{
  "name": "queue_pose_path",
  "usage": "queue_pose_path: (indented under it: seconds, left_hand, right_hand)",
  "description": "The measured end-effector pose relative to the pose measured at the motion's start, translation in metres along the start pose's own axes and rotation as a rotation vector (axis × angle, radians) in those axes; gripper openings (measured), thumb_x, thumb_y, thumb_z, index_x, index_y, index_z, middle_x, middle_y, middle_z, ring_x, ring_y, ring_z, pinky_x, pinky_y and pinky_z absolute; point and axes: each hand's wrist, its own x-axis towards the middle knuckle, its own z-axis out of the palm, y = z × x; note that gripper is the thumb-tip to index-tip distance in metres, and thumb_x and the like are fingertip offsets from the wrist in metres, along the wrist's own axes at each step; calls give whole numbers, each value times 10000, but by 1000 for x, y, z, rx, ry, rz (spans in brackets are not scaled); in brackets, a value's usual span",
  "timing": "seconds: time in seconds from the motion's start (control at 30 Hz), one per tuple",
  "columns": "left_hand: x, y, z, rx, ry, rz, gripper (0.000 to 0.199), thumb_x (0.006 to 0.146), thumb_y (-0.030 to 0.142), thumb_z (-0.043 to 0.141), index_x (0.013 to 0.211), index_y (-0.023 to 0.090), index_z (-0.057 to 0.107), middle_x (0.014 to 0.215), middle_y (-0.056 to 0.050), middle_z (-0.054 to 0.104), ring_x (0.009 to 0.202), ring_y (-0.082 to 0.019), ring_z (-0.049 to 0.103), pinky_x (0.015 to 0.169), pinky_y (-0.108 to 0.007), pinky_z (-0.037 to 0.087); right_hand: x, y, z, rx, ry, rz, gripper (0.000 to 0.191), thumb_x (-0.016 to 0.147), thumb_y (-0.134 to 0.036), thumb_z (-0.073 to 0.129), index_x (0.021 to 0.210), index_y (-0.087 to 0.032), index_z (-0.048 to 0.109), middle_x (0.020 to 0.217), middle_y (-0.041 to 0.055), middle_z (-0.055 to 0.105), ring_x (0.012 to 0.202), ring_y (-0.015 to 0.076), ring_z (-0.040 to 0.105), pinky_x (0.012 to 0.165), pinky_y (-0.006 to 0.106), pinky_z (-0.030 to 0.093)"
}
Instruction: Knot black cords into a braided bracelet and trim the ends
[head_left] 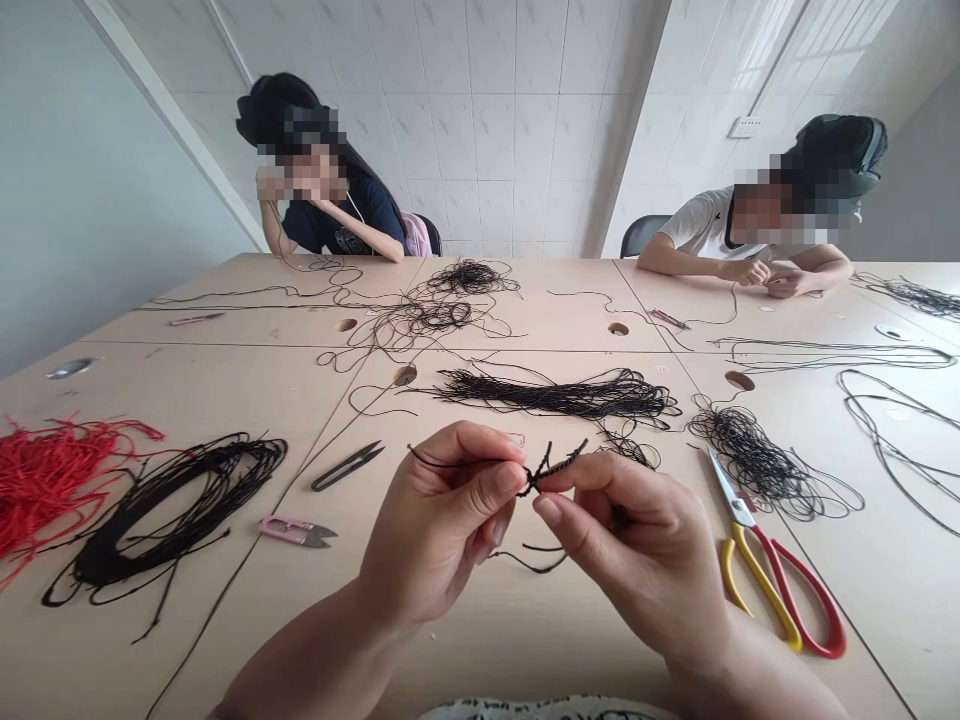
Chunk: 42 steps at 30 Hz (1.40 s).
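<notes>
Over the pale wooden surface [225, 400], both hands work close together just above the near edge. The left hand [439, 525] pinches a short black cord [551, 472] between thumb and fingers [480, 452]. The right hand [630, 550] grips the cord's other end, its fingers [577, 478] nearly closed, and the cord looks twisted or knotted between them. To the left lie black snips [346, 466], pink snips [296, 531], a black coil [165, 510] and a red bundle [52, 490]. To the right, red-and-yellow scissors [780, 600] sit beside a black tangle [750, 460]. Ahead stretches a long black hank [555, 395]. Across the surface, one co-worker [330, 200] props a hand at the face, while another co-worker's hands [757, 278] meet over the surface.
</notes>
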Motion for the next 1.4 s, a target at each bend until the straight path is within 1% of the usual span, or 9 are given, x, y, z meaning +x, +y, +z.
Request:
queue_pose_path:
  seconds: [0.17,0.3,0.43,0.53,0.67,0.83,1.0,1.1,1.4]
  left_hand:
    - [0,0,2,24,37,83,124,720,205,916,706,214,793,668,27,681,373,3,488,348,-52,375]
    - [1,0,3,33,55,124,138,705,207,924,701,203,786,692,30,687,364,7,477,343,-58,375]
    - [0,0,2,45,-9,83,130,723,204,908,710,208,779,687,25,682,371,-2,464,325,-70,326]
    - [-1,-1,0,55,-45,83,97,761,204,882,750,219,787,685,22,674,386,-7,460,328,-79,310]
    - [-4,-2,-3,101,-71,55,82,814,206,849,859,257,804,655,27,664,406,-13,478,369,-78,366]
    - [-6,-2,-6,209,-30,118,167,803,161,844,920,258,776,810,10,728,439,-26,529,394,-95,435]
    - [-9,-3,-7,259,13,162,143,820,149,827,887,236,737,763,26,701,426,-13,516,386,-79,404]
    - [-8,-2,-6,214,1,150,147,822,143,820,891,238,733,713,38,679,409,-3,492,389,-69,387]
    - [-3,0,-2,58,-28,91,163,811,108,809,852,252,746,773,62,691,400,35,468,408,-36,374]
  right_hand:
    - [0,-1,-1,7,-29,6,91,894,-196,691,810,-170,714,490,-108,323,425,48,288,403,178,276]
    - [1,-1,-2,49,-61,54,102,890,-212,692,794,-179,700,485,-103,339,431,55,301,411,185,283]
    - [1,3,0,95,-62,97,152,892,-263,714,769,-183,677,478,-107,319,430,57,259,402,197,247]
    - [1,5,1,118,-49,79,164,900,-250,705,756,-186,663,478,-111,295,433,53,244,399,190,225]
    - [4,3,1,149,-42,87,167,911,-248,698,762,-185,657,476,-112,299,430,48,257,400,180,233]
    - [4,2,0,184,-59,98,169,915,-248,689,763,-183,651,481,-107,321,429,51,275,401,186,237]
    - [2,2,0,109,-67,64,150,921,-224,664,777,-181,665,487,-108,317,437,53,260,407,188,243]
    - [2,1,0,40,-74,40,111,915,-211,662,813,-174,683,495,-111,312,437,51,266,406,182,246]
    - [1,2,-2,-73,-104,2,123,930,-196,624,823,-168,679,496,-111,307,433,47,272,402,173,249]
